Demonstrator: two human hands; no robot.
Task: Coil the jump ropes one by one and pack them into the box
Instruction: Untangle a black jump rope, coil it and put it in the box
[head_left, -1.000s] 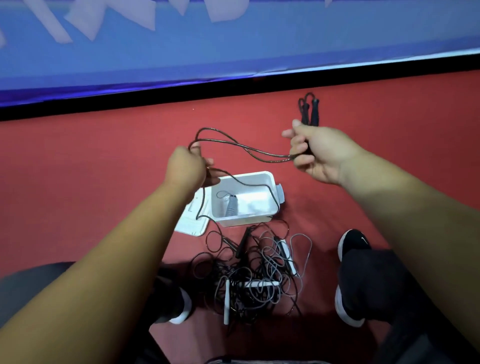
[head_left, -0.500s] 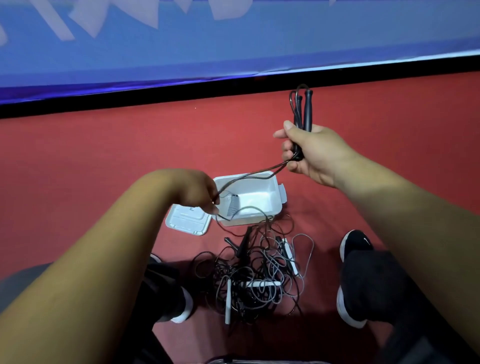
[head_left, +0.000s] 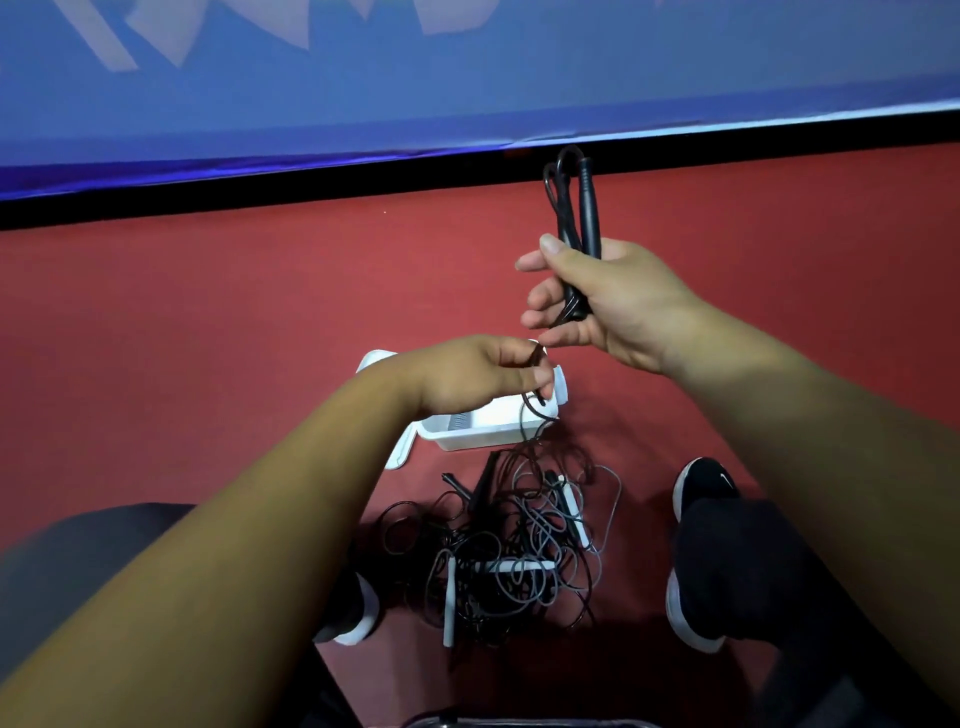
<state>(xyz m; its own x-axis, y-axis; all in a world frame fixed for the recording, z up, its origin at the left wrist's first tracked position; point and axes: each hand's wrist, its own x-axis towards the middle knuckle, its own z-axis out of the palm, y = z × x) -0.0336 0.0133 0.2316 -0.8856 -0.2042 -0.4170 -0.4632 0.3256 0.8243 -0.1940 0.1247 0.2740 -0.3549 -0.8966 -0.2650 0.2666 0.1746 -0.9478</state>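
Early days on this one, I'd say. The right hand (head_left: 623, 306) is up at about 1 o'clock from the left hand (head_left: 467, 379). Its fingers (head_left: 543, 301) are wrapped round both handles (head_left: 589, 208) of a black jump rope (head_left: 558, 187), which stick up out of the fist. The left hand's fingertips (head_left: 543, 387) are pinched together on that rope's cord (head_left: 525, 410). From there the cord drops past the 3 o'clock end of the white box (head_left: 483, 439) towards the heap below, so this rope is mid-coil at best, with no finished bundle in sight.

The box sits open on the red floor (head_left: 208, 338), right under the left hand, with its lid (head_left: 402, 452) lying just beside it at 8 o'clock. There's something grey and ribbed (head_left: 460, 421) inside, but I can't tell whether it's a packed rope or just part of the box, since the hand hides most of the inside.

What's left is most of the job. A tangled pile (head_left: 514, 551) of black and grey ropes with white handles sits at 6 o'clock from the box, between the shoes. My guess is each one needs pulling free of the knot before it can be coiled.
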